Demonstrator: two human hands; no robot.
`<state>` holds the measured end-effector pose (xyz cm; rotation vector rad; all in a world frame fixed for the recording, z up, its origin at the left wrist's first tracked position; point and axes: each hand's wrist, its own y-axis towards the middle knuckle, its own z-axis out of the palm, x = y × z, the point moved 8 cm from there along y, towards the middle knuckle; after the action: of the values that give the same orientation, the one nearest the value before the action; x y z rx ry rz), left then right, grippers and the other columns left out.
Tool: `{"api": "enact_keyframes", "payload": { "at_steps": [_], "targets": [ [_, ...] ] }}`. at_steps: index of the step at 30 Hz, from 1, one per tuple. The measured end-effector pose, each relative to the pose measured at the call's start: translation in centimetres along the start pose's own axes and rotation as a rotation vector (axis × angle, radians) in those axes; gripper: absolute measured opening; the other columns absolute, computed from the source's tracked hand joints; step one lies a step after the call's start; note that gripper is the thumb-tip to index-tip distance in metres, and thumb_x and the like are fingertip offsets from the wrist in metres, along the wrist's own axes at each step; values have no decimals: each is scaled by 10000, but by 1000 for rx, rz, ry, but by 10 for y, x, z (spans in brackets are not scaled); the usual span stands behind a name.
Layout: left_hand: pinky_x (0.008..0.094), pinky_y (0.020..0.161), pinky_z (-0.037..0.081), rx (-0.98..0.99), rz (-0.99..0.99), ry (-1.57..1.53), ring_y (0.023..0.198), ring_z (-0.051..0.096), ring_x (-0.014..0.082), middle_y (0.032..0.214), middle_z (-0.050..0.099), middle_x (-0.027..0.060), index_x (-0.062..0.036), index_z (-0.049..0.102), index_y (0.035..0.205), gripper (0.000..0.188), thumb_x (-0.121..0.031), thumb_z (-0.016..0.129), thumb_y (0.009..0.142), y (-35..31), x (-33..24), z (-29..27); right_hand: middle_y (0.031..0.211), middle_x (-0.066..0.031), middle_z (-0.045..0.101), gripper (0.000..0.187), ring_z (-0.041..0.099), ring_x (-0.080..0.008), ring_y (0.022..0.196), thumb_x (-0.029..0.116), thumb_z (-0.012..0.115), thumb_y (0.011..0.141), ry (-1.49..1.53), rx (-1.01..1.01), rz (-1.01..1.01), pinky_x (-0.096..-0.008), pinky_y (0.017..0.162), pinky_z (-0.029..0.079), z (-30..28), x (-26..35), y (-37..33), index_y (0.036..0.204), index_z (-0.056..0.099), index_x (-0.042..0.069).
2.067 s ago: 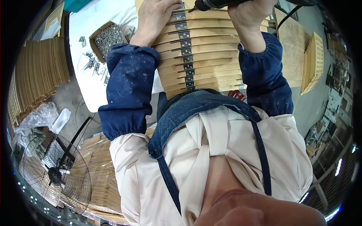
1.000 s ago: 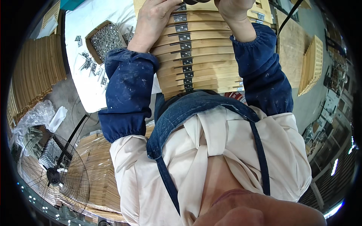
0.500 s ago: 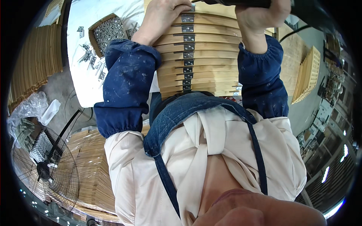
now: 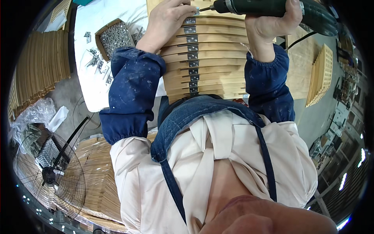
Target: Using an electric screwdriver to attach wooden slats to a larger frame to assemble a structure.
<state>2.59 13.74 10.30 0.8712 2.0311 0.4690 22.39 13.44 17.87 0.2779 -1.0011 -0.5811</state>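
Observation:
My right hand [image 4: 274,24] is wrapped around a dark green electric screwdriver [image 4: 255,7] lying almost level, its thin bit pointing left. The bit's tip is at a small metal hinge [image 4: 196,11] on the farthest of several overlapping bamboo boards [image 4: 222,50]. Beside that hinge my left hand [image 4: 168,19] has its fingers pinched together; whatever is between the fingertips is too small to make out. More hinges [image 4: 193,48] run in a row down the boards toward my body, each fixed near a board's edge.
On the white-covered table [image 4: 87,78] to the left stands an open cardboard box [image 4: 115,39] of screws, with loose hinges [image 4: 93,58] around it. Stacked boards [image 4: 39,66] stand far left, above a floor fan [image 4: 48,175]. Slatted panels [image 4: 320,74] lean at the right.
The screwdriver and its bit have come lower into view, the bit now showing at the far hinge. My left hand has stayed by that hinge. The whole view has shifted slightly.

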Motion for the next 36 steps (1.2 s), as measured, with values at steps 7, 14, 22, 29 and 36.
{"api": "enact_keyframes", "payload": {
  "at_steps": [7,14,22,29,36],
  "targets": [
    [394,756,541,193,-169,56,874,668,358,948,680,140,-50,649,1121,214,-78,676,911,3,39,18,912,-101,600,279,567,-209,724,319,628,977,22,19,2,-344,705,506,-2,-3,-4,1136,584,93],
    [325,799,557,117,-301,-205,864,702,221,976,731,124,5,706,1037,113,-48,696,938,-8,40,6,904,-96,599,263,569,-211,725,312,649,968,14,-82,63,-335,697,508,-8,-8,-4,1106,587,97],
    [288,825,631,-139,-601,-1015,935,740,199,1073,753,159,40,687,1199,216,-60,654,1011,-39,39,26,882,-104,597,306,571,-206,701,348,641,946,34,-139,51,-336,697,508,-2,6,4,1053,571,70],
    [277,817,629,-198,-708,-1371,949,732,195,1082,747,160,43,705,1197,226,-50,677,994,-54,48,47,881,-99,602,316,577,-203,702,351,641,944,70,-140,34,-334,690,508,-2,8,4,1060,573,65],
    [283,811,636,-129,-720,-1451,954,730,206,1067,743,167,55,708,1205,239,-31,680,984,-52,30,42,884,-98,604,330,579,-202,707,365,636,942,116,-129,46,-337,689,508,-6,8,6,1073,579,67]
  ]
}}
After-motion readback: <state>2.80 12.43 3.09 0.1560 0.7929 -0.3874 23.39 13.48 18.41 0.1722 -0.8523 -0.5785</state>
